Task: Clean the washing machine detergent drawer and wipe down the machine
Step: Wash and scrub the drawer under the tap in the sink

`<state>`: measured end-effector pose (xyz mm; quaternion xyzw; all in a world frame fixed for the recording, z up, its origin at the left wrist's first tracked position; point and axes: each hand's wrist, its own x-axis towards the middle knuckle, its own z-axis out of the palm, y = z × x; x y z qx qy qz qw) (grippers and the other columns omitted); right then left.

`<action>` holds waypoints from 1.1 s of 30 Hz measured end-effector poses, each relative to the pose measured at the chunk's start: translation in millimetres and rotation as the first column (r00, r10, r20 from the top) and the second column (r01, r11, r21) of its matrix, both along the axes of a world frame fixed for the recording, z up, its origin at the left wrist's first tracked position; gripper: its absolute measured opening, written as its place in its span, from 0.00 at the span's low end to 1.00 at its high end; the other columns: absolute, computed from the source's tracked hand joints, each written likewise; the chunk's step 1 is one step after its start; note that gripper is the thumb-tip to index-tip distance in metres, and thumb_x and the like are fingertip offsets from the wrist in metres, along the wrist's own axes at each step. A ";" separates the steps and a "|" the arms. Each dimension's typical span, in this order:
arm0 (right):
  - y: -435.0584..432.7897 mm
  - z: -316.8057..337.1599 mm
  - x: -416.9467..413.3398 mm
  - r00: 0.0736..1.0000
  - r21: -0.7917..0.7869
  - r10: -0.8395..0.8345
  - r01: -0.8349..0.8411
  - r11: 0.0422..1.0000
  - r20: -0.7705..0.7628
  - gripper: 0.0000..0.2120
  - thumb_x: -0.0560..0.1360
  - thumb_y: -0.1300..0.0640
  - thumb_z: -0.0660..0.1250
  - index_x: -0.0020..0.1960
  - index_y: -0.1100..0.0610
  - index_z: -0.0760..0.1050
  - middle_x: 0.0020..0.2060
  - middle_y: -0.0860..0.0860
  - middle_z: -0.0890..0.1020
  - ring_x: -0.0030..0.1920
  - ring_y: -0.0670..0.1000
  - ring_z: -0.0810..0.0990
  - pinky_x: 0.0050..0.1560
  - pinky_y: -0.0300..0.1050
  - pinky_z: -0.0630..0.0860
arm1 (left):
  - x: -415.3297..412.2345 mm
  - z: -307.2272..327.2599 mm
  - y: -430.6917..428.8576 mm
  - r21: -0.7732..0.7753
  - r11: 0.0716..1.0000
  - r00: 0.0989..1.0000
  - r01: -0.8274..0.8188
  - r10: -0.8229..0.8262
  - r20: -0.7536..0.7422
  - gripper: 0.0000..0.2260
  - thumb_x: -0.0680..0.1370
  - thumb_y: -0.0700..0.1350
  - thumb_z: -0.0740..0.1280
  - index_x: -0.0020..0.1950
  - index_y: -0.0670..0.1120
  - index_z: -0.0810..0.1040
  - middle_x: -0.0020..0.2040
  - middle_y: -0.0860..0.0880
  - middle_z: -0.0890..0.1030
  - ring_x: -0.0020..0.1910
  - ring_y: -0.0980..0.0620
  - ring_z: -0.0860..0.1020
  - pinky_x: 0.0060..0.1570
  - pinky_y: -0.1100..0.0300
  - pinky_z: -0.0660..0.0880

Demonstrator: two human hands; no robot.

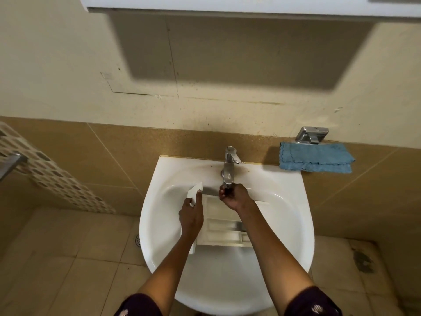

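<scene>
The white detergent drawer [222,226] lies in the white sink basin [284,224], its compartments facing up. My left hand [191,215] grips the drawer's left front panel, thumb on top near its upper corner. My right hand [232,197] is curled around the end of the chrome tap spout [228,172], just above the drawer's far end. I cannot tell whether water is running.
A folded blue cloth [315,158] hangs on the tiled ledge right of the sink, under a chrome fitting [311,135]. A mosaic tile band [52,174] runs along the left wall. A floor drain [137,240] sits left of the basin. A white cabinet [227,5] hangs overhead.
</scene>
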<state>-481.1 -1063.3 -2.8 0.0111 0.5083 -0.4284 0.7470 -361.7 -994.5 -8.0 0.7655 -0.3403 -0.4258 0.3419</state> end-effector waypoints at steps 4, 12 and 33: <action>4.4 -3.4 2.5 0.997 -0.037 0.058 -0.056 0.998 0.054 0.12 0.72 0.68 0.48 0.34 0.59 0.65 0.21 0.52 0.70 0.28 0.48 0.64 0.29 0.37 0.59 | -0.1 -0.7 -1.0 0.030 1.000 1.000 0.010 -0.011 0.023 0.28 0.78 0.60 0.57 0.68 0.40 0.69 0.64 0.40 0.74 0.63 0.41 0.73 0.66 0.47 0.68; 49.0 15.0 2.7 0.469 0.169 0.733 -0.775 0.609 -0.492 0.17 0.78 0.68 0.51 0.35 0.65 0.72 0.31 0.60 0.77 0.31 0.55 0.74 0.38 0.46 0.76 | 0.4 -2.1 -2.1 0.038 0.999 1.000 0.005 -0.006 0.025 0.28 0.78 0.61 0.56 0.70 0.42 0.67 0.67 0.41 0.72 0.66 0.41 0.71 0.68 0.46 0.65; 121.3 -7.9 30.5 -0.259 0.402 0.444 -0.877 0.264 -0.858 0.17 0.77 0.66 0.57 0.65 0.64 0.70 0.63 0.62 0.74 0.63 0.59 0.73 0.62 0.46 0.69 | -0.7 -2.5 -0.4 -0.014 1.000 1.000 -0.015 0.015 0.016 0.27 0.78 0.60 0.57 0.66 0.41 0.71 0.64 0.41 0.75 0.63 0.41 0.73 0.67 0.45 0.65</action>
